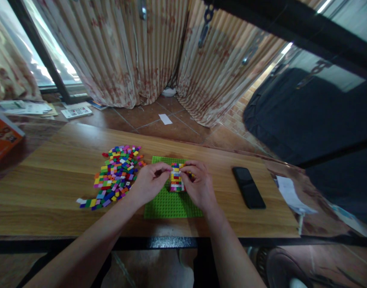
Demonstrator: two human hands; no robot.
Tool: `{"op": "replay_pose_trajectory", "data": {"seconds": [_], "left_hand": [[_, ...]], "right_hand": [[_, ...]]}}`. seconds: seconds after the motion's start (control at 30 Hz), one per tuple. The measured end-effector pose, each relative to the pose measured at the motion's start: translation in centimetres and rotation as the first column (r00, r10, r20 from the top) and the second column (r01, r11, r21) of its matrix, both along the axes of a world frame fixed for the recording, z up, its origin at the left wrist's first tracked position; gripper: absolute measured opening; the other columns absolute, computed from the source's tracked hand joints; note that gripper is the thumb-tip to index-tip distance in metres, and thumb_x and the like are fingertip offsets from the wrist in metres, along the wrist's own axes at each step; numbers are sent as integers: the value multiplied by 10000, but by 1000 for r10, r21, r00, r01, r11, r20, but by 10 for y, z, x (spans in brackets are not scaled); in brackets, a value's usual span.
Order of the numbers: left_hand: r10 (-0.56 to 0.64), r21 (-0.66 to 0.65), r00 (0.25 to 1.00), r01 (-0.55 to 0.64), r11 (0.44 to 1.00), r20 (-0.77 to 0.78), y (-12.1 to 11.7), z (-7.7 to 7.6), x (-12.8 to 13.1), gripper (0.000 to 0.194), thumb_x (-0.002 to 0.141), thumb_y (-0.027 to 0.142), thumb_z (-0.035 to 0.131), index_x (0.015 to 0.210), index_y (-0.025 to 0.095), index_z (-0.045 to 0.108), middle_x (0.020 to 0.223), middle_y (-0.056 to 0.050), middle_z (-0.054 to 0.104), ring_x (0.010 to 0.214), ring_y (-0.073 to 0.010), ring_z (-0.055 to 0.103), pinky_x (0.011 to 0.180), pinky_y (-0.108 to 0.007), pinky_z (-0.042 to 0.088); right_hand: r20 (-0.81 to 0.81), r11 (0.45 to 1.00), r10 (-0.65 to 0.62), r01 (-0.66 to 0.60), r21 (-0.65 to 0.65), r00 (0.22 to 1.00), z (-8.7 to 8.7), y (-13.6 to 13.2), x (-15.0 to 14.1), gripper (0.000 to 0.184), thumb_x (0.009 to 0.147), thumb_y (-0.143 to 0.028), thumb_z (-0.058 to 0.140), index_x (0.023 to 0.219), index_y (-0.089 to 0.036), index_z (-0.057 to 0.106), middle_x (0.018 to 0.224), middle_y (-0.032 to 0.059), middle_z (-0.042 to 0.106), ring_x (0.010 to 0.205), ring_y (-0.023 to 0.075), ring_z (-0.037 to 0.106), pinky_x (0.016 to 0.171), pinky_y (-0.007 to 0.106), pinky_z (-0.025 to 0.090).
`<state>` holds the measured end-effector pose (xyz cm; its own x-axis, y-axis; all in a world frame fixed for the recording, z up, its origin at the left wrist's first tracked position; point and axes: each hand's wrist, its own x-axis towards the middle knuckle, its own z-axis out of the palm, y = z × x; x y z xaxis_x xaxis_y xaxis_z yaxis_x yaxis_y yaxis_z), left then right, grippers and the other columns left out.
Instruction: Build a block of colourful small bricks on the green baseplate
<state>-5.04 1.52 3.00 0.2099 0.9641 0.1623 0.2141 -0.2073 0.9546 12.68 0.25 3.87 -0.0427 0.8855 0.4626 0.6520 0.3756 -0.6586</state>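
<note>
On a green baseplate [159, 206] stands a small block of multicoloured toy bricks [176, 182], striped in white, yellow, red and other colours. My left hand [150, 180] is at its left side, thumb and forefinger closed together at the upper left edge. From the right, my right hand [199, 182] has its fingers bent against the upper right part of the same structure. Whether either hand pinches a separate loose brick is too small to make out. Left of the baseplate lies a spread-out heap of loose coloured bricks [116, 174].
A black phone [248, 188] lies on the wooden table [45, 180] to the right. An orange box [3, 138] is at the far left. Papers [293, 194] lie by the right end, and patterned curtains [111, 52] hang beyond the table.
</note>
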Motion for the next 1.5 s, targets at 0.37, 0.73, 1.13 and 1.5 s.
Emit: {"op": "replay_pose_trajectory", "data": {"seconds": [0.37,0.73,1.13,1.5], "left_hand": [[0,43,998,3,999,-62,-1,1,0,184,852,268,562,880,181,723,786,-21,731,713,-171,649,654,-283,489],[71,116,995,-63,991,-69,4,-5,-2,119,844,246,582,896,182,667,799,-26,714,722,-170,652,693,-300,503],[49,145,996,-38,989,-77,3,-6,-3,90,844,221,578,876,186,655,803,-21,690,744,-168,642,708,-293,502],[120,281,984,-79,956,-133,0,7,3,97,850,224,602,830,192,692,850,-32,668,742,-155,603,752,-296,498]], "right_hand": [[-166,993,-94,80,-87,982,-1,2,0,97,800,-192,637,821,-233,723,1070,68,667,1051,226,609,967,431,466],[-141,981,-126,102,-166,982,-8,6,-6,213,829,-295,632,1004,-193,701,1073,104,677,1058,247,604,984,449,454],[-198,981,-100,63,-184,975,-11,10,-8,194,793,-264,639,963,-203,710,1035,87,683,1001,233,625,946,421,486],[-325,984,-93,38,-173,941,-12,12,-4,213,883,-343,569,945,-212,725,992,69,710,965,207,654,900,369,512]]}}
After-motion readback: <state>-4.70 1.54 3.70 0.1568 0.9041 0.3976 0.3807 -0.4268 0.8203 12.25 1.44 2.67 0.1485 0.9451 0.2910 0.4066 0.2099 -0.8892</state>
